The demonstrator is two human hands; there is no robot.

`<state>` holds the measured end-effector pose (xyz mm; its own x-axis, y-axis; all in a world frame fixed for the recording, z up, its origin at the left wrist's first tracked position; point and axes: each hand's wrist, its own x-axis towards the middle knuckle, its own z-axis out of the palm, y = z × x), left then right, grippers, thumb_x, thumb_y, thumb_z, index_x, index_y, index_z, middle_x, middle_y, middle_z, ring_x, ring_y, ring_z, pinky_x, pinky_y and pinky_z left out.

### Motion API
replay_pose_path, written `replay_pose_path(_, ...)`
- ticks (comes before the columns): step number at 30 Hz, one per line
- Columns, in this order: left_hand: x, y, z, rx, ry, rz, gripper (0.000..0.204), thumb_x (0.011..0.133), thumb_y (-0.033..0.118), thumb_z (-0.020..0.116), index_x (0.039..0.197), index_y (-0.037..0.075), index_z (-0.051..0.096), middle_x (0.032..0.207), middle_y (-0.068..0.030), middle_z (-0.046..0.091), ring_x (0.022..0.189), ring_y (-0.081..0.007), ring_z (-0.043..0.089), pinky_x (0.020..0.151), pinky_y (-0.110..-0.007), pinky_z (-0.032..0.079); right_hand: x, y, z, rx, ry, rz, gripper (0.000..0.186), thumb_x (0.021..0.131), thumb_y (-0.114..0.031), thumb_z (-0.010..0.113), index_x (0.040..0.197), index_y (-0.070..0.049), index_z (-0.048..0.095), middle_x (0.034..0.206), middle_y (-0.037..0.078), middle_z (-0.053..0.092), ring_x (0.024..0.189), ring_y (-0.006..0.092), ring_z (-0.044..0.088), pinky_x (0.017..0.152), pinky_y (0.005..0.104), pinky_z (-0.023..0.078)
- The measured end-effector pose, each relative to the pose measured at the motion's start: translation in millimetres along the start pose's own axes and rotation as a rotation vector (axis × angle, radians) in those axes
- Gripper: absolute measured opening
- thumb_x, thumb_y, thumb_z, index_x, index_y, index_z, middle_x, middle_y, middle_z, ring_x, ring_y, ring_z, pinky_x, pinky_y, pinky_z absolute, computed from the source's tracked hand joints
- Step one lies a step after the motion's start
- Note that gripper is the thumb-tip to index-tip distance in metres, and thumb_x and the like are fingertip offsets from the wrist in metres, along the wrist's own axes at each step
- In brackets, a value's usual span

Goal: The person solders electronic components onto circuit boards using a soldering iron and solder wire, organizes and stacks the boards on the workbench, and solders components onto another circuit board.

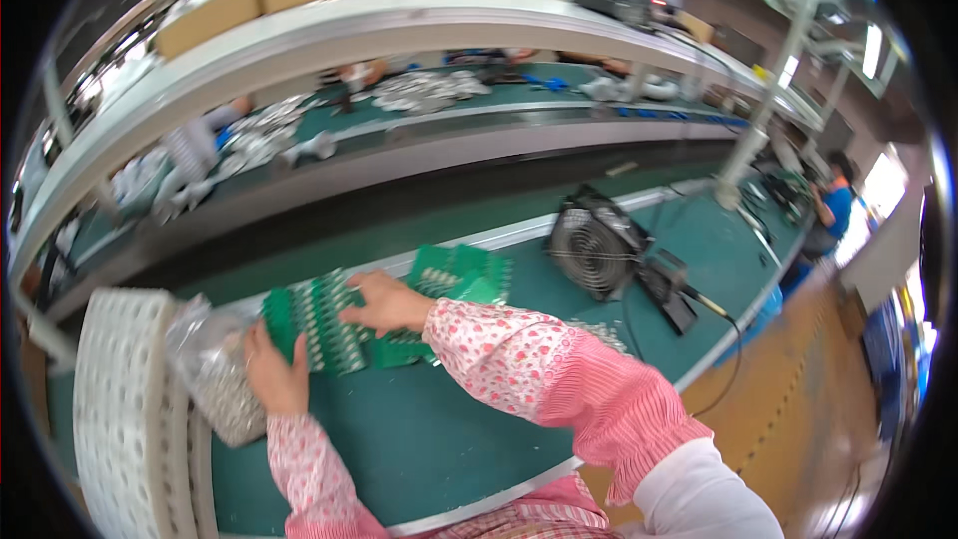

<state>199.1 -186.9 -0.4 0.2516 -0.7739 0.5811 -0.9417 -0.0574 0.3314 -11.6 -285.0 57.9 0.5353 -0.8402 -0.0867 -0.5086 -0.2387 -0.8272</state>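
Observation:
My left hand (276,376) is at the lower left end of a green circuit board (282,311), its thumb over the board and its fingers along the left edge, gripping it. Over the neighbouring boards, which carry rows of small pale parts (334,324), my right hand (391,303) reaches in from the right with thumb and fingers apart, holding nothing that I can see. Further green boards (461,269) lie overlapped beyond my right wrist. Close by my left hand, on its left, is a clear plastic bag (225,379) full of small pale parts.
White trays with holes (125,409) stand at the table's left end. To the right are a black fan (591,245), a soldering iron in its stand (674,289) and loose small parts (599,334). A long shelf (429,15) spans the back. Another person (836,205) sits far right.

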Motion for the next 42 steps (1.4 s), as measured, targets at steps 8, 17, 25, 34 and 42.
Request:
replay_pose_path(8, -74, 50, -47, -0.239, -0.182, 0.076, 0.02, 0.096, 0.006, 0.051, 0.11, -0.003, 0.063, 0.118, -0.0197, 0.06, 0.11, -0.0366, 0.057, 0.097, -0.042, 0.042, -136, -25, -248, -0.569, 0.416, -0.323, 0.034, 0.087, -0.028, 0.071, 0.106, -0.001, 0.067, 0.093, 0.014, 0.07, 0.082, 0.0228, 0.07, 0.07, 0.032, 0.055)
replay_pose_path(17, -115, 99, -64, -0.323, -0.284, -0.099, 0.039, 0.106, 0.02, 0.035, 0.114, -0.004, 0.065, 0.117, -0.0231, 0.062, 0.107, -0.0406, 0.058, 0.095, -0.044, 0.045, -237, 97, -415, -0.259, 1.067, -0.049, 0.023, 0.095, -0.025, 0.059, 0.089, -0.005, 0.069, 0.075, 0.006, 0.069, 0.066, 0.0188, 0.068, 0.061, 0.0309, 0.054)
replay_pose_path(25, -124, 81, -63, -0.108, -0.341, -0.127, 0.036, 0.106, 0.022, 0.038, 0.121, 0.0, 0.063, 0.121, -0.0228, 0.061, 0.113, -0.0391, 0.057, 0.097, -0.046, 0.044, -74, 314, -415, -1.452, 0.318, 0.115, 0.057, 0.087, -0.008, 0.054, 0.143, -0.006, 0.041, 0.131, 0.009, 0.056, 0.115, 0.028, 0.058, 0.092, 0.0413, 0.051)
replay_pose_path(34, -115, 95, -52, -0.112, -0.285, -0.23, 0.019, 0.09, -0.001, 0.052, 0.102, 0.001, 0.066, 0.115, -0.0144, 0.062, 0.107, -0.0336, 0.057, 0.095, -0.041, 0.042, -50, 428, -473, -1.496, 0.069, 0.087, 0.091, 0.072, -0.009, 0.078, 0.15, -0.01, 0.03, 0.141, 0.016, 0.048, 0.123, 0.0316, 0.053, 0.098, 0.0409, 0.048)
replay_pose_path(42, -121, 101, -53, -0.149, -0.289, -0.179, 0.022, 0.094, 0.001, 0.048, 0.106, 0.003, 0.065, 0.12, -0.0136, 0.059, 0.11, -0.0315, 0.055, 0.096, -0.041, 0.04, -70, 444, -514, -1.754, 0.051, 0.094, 0.096, 0.052, -0.009, 0.087, 0.138, -0.01, 0.044, 0.131, 0.019, 0.053, 0.12, 0.0346, 0.054, 0.09, 0.0406, 0.051)
